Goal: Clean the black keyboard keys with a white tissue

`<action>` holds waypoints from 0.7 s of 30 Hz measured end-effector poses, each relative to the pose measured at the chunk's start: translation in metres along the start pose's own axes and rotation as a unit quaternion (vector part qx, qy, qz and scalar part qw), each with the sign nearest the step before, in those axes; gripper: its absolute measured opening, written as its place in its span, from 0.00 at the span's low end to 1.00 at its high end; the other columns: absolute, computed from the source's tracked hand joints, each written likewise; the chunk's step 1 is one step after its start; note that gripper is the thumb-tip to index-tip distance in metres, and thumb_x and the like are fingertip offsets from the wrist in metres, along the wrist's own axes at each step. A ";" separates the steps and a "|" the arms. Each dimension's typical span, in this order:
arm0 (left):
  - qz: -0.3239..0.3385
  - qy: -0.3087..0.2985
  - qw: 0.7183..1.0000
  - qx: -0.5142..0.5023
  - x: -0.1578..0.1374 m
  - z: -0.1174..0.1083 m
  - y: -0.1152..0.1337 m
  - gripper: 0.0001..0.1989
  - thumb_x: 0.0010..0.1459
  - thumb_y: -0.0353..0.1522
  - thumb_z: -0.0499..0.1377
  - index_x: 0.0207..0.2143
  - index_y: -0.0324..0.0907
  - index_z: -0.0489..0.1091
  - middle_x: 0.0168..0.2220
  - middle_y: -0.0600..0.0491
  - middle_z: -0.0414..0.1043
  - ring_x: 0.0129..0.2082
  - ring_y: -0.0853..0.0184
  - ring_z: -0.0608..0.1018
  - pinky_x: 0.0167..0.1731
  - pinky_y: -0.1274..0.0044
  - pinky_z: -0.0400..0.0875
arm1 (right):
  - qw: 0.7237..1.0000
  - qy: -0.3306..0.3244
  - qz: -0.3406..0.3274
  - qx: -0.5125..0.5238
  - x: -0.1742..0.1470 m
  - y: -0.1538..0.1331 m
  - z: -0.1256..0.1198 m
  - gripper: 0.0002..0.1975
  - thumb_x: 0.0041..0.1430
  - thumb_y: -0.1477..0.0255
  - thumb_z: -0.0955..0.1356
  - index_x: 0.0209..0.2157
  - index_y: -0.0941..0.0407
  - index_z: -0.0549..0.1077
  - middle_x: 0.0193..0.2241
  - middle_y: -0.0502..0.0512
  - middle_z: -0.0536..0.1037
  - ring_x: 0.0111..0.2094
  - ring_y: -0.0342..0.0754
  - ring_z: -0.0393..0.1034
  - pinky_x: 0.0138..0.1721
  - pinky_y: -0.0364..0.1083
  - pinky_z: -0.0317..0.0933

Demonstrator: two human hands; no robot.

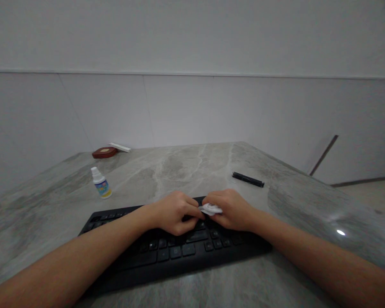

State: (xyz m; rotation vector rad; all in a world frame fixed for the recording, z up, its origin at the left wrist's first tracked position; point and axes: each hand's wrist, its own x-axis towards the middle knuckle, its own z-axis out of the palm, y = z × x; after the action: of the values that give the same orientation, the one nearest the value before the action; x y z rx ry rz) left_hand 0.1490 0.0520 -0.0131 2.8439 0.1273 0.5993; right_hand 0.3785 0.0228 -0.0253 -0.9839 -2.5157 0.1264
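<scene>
A black keyboard (176, 267) lies slightly turned on the table in front of me, with both hands over its right half. My right hand (229, 209) is closed around a crumpled white tissue (211, 209), which pokes out between thumb and fingers just above the keys. My left hand (178, 214) rests beside it, fingers bent and drawn together. Its fingertips meet the tissue's left edge and the keys; whatever they may pinch is hidden. My forearms cover parts of the keyboard's left side and right end.
The grey marbled table (179, 169) ends at a pale wall. A small white spray bottle (102, 184) with a blue and yellow label stands left. A black pen-like stick (248, 179) lies right. At the back left are a reddish-brown case (104, 152) and a white flat bar (119, 147).
</scene>
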 end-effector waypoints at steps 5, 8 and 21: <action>-0.004 0.000 1.000 0.002 -0.001 0.001 -0.001 0.15 0.56 0.24 0.53 0.39 0.38 0.78 0.26 0.50 0.75 0.22 0.69 0.73 0.23 0.80 0.65 | 1.000 -0.007 -0.015 -0.023 0.001 0.001 -0.002 0.07 0.52 0.76 0.67 0.35 0.58 0.76 0.29 0.54 0.80 0.28 0.47 0.71 0.30 0.44 0.52; -0.002 0.001 1.000 0.002 -0.002 0.001 -0.002 0.15 0.56 0.24 0.53 0.39 0.38 0.79 0.26 0.50 0.76 0.22 0.69 0.73 0.23 0.80 0.66 | 0.999 -0.012 -0.012 -0.030 0.003 -0.001 -0.002 0.08 0.52 0.76 0.67 0.35 0.58 0.76 0.29 0.54 0.80 0.28 0.47 0.70 0.29 0.44 0.51; 0.006 0.005 1.000 0.006 -0.001 0.002 -0.002 0.15 0.55 0.24 0.53 0.39 0.38 0.78 0.28 0.49 0.77 0.22 0.69 0.74 0.23 0.79 0.67 | 0.996 -0.067 -0.038 -0.052 0.005 -0.004 -0.015 0.07 0.53 0.76 0.67 0.35 0.57 0.76 0.30 0.55 0.80 0.28 0.46 0.69 0.29 0.45 0.50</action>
State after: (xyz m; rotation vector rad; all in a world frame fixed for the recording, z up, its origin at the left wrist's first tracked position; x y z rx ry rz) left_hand 0.1485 0.0535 -0.0161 2.8551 0.1169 0.6181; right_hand 0.3795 0.0224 -0.0092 -0.9470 -2.7020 0.0401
